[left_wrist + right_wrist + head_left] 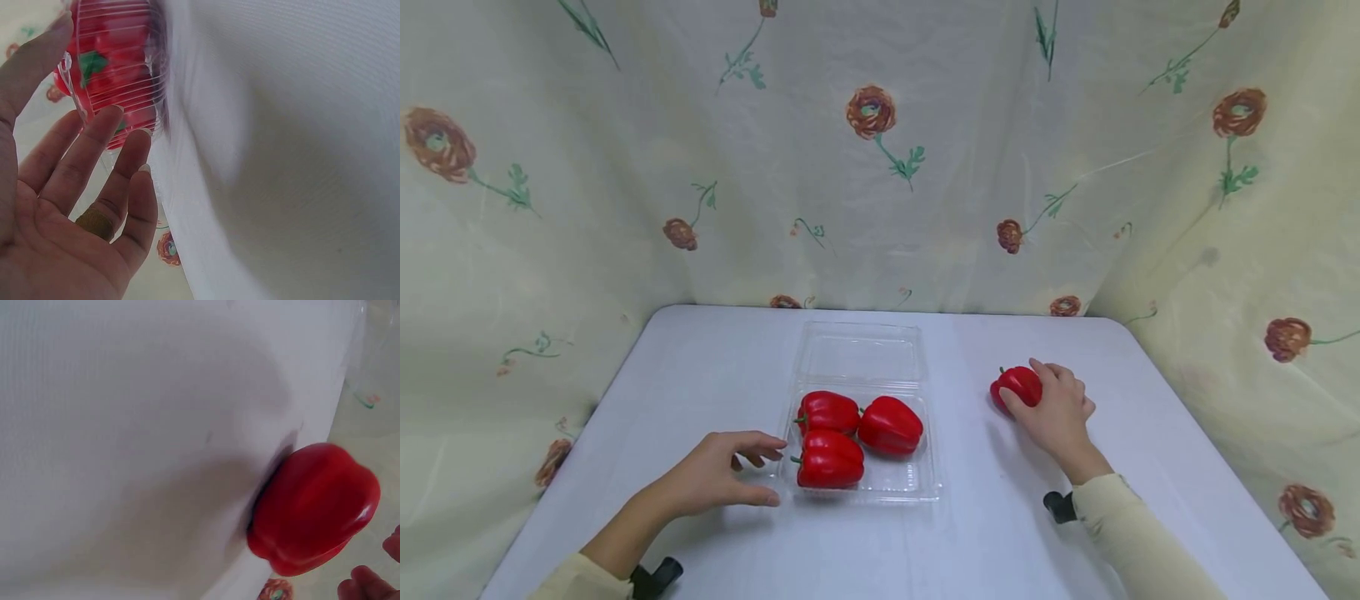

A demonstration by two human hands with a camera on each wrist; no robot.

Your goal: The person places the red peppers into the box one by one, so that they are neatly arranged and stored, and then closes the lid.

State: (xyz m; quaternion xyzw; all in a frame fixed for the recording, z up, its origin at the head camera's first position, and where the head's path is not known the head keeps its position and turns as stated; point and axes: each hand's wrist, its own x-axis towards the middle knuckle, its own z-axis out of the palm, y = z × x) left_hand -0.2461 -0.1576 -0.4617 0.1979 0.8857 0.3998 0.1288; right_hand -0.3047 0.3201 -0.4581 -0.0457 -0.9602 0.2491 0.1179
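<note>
In the head view, a clear plastic clamshell box (898, 483) holds three red bell peppers: one at the back left (827, 412), one at the front left (831, 460) and one on the right (891, 426). Beside its left edge is my left hand (722, 475), thumb and fingers spread apart. The left wrist view shows those fingers (97, 147) near the ribbed box wall, with nothing in the palm. Another red bell pepper (1018, 385) lies on the table at the right. My right hand (1056, 408) reaches around it; in the right wrist view a gap separates the visible fingertips (362, 586) from the pepper (315, 509).
The box's transparent lid (859, 354) lies folded back toward the far edge of the white table (715, 367). A flower-patterned curtain (947, 225) hangs behind and at both sides. Dark wrist-camera mounts (1060, 507) sit under both sleeves.
</note>
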